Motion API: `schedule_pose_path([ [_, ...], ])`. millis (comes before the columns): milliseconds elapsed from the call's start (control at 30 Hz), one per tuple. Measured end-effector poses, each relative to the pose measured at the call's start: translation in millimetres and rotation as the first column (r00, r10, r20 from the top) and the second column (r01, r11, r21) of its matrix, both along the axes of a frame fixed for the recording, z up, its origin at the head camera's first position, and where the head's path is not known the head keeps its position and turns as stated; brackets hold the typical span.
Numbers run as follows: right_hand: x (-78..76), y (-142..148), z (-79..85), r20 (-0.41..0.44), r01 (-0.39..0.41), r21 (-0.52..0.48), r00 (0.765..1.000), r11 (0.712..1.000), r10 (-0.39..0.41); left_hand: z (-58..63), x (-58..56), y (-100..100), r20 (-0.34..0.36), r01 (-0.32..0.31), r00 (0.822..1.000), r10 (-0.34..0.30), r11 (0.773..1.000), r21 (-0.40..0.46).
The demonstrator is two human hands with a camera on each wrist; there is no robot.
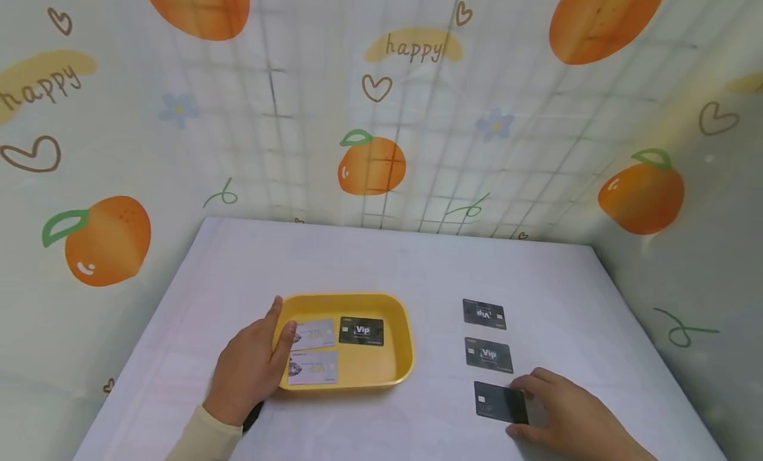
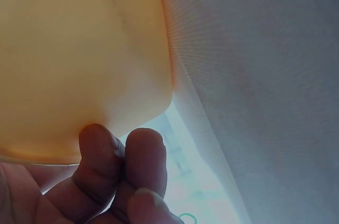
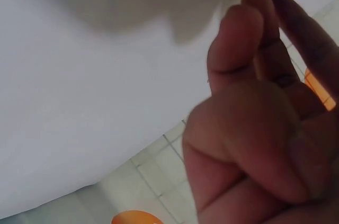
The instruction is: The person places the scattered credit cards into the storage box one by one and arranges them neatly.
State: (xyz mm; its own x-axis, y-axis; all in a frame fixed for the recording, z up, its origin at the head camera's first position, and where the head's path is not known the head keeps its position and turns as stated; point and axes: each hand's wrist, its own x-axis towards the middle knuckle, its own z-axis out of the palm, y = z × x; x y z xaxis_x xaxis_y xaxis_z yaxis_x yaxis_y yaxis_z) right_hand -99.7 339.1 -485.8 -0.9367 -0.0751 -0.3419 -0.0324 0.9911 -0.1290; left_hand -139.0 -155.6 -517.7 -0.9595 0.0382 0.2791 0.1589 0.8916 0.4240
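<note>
My left hand (image 1: 250, 361) grips the left side of a yellow tray (image 1: 407, 342), thumb at the rim. In the left wrist view its curled fingers (image 2: 145, 155) lie against the tray's outside. Two pale silver VIP cards (image 1: 314, 368) lie in the tray's left half, one above the other, beside a black Vip card (image 1: 361, 340). On the right, my right hand (image 1: 566, 408) pinches the right end of a black VIP card (image 1: 493, 401) between thumb and fingers. Whether that card is off the table, I cannot tell. The right wrist view shows bent fingers (image 3: 235, 44).
Two more black Vip cards, a middle one (image 1: 489, 356) and a far one (image 1: 484, 313), lie in a column beyond the pinched card. The white tabletop (image 1: 357, 256) ends at a curtain (image 1: 298, 150) printed with oranges, which also hangs along both sides.
</note>
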Motion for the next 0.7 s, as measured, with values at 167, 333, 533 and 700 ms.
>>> schedule_pose_path([
  [167, -2.0, 0.9, -0.8, 0.027, 0.025, -0.019, 0.999, 1.0, -0.024, -2.1, -0.7, 0.0, 0.008, -0.005, 1.0, 0.005, 1.0, -0.001],
  [333, -5.5, 2.7, -2.3, 0.073, 0.07, -0.048, 0.995, 0.996, -0.067, -3.7, -1.2, 1.0, 0.009, -0.004, 1.0, 0.004, 1.0, 0.005],
  [533, -7.7, 5.2, -1.4, 0.104, 0.09, -0.058, 0.991, 0.994, -0.083, -4.6, -1.0, 1.4, -0.011, 0.004, 1.0, -0.004, 1.0, 0.012],
  [700, -10.5, 3.3, -2.6, 0.108, 0.088, -0.076, 0.991, 0.993, -0.079, -1.5, 0.0, -0.6, -0.021, 0.005, 1.0, -0.005, 1.0, 0.004],
])
